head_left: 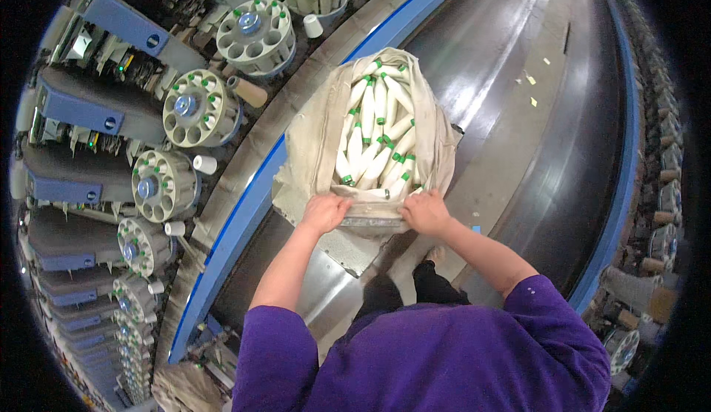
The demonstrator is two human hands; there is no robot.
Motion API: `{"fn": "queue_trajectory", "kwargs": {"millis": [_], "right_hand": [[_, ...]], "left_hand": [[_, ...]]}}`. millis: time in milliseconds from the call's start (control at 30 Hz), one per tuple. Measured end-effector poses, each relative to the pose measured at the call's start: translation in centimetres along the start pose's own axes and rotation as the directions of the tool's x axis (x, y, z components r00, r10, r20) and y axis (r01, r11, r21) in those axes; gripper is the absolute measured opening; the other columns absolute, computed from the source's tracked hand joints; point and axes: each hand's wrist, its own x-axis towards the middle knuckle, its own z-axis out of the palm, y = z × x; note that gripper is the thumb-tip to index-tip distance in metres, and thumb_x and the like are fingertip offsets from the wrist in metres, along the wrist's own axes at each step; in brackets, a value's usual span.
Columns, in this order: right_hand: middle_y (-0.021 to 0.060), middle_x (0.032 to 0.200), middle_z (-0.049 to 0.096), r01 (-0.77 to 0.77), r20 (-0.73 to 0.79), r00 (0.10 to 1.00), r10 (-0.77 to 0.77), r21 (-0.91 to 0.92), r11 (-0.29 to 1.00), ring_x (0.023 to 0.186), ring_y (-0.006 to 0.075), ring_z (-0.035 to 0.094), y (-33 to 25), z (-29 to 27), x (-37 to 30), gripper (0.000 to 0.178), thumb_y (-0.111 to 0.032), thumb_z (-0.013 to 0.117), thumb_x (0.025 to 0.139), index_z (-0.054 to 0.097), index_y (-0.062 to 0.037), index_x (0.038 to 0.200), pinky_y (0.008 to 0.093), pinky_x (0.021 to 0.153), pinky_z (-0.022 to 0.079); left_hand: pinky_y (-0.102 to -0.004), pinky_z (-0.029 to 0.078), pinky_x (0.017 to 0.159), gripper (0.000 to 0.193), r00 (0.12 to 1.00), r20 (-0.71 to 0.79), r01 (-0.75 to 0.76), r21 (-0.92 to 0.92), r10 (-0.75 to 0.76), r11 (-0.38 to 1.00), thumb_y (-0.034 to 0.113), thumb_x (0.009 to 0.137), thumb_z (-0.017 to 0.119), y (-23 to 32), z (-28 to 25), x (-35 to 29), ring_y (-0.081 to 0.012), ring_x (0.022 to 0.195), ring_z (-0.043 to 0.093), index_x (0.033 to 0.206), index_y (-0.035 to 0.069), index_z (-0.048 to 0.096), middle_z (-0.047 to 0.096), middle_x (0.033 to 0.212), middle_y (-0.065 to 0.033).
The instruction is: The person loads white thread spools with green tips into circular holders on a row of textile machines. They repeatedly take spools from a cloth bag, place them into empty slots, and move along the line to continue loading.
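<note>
In front of me stands a cart with a beige cloth liner (333,127), its folds hanging over the sides. Inside lie many white yarn bobbins (381,99) with green ends, heaped at different angles. My left hand (324,212) is closed over the left part of the liner's near rim. My right hand (426,212) grips the same rim farther right, fingers curled over the cloth. Between the hands runs a grey bar-like edge (374,222) of the cart. The fingertips are partly hidden in the fabric.
Along the left runs a winding machine with round bobbin magazines (195,108), white cones (205,164) and a blue rail (248,193). Another machine row (666,212) lines the right side. A floor aisle (511,138) with small scraps stretches ahead between them.
</note>
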Motion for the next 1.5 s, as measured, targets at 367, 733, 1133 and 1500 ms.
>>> {"fn": "queue_trajectory", "kwargs": {"millis": [367,733,1133,1500], "right_hand": [[0.0152,0.1,0.06,0.268,-0.302,0.942,-0.147,0.411,0.872,0.091,0.0311,0.059,6.9,-3.9,10.0,0.022,-0.02,0.053,0.085,0.06,-0.0032,0.097,0.0383,0.081,0.048],[0.0069,0.097,0.064,0.31,0.714,0.699,-0.037,-0.256,0.916,0.1,0.0287,0.056,9.4,-6.5,15.2,0.048,-0.054,0.054,0.078,0.063,-0.0144,0.104,0.053,0.091,0.03],[0.0044,0.099,0.059,0.224,0.291,0.637,-0.714,0.816,0.532,0.093,0.0169,0.054,15.5,-16.7,16.8,0.042,-0.038,0.061,0.085,0.057,-0.0118,0.117,0.0312,0.081,0.045],[-0.0022,0.082,0.052,-0.779,0.605,0.552,-0.574,0.619,-0.096,0.071,0.0098,0.052,31.2,-25.8,17.2,0.035,-0.047,0.041,0.093,0.05,-0.0139,0.095,0.0303,0.064,0.051]], "left_hand": [[-0.0436,0.035,0.095,0.047,0.928,-0.209,0.288,-0.124,-0.308,0.95,0.025,0.073,0.068,5.8,3.7,8.2,-0.0353,0.114,0.041,0.113,0.006,0.053,0.045,0.121,-0.0173],[-0.049,0.006,0.108,0.063,0.777,0.069,0.606,0.184,-0.626,0.773,0.033,0.069,0.067,4.5,4.9,12.9,-0.0406,0.131,0.011,0.12,0.002,0.047,0.014,0.142,-0.0228],[-0.0554,0.026,0.098,0.046,0.411,0.249,0.773,0.415,-0.877,0.48,0.039,0.08,0.056,4.8,7.4,13.6,-0.0325,0.124,0.033,0.118,0.014,0.057,0.039,0.131,-0.0139],[-0.0515,0.037,0.09,0.042,0.406,-0.012,0.909,0.112,-0.914,0.402,0.031,0.076,0.06,6.6,2.0,18.9,-0.0349,0.106,0.051,0.111,0.006,0.058,0.053,0.118,-0.0172]]}}
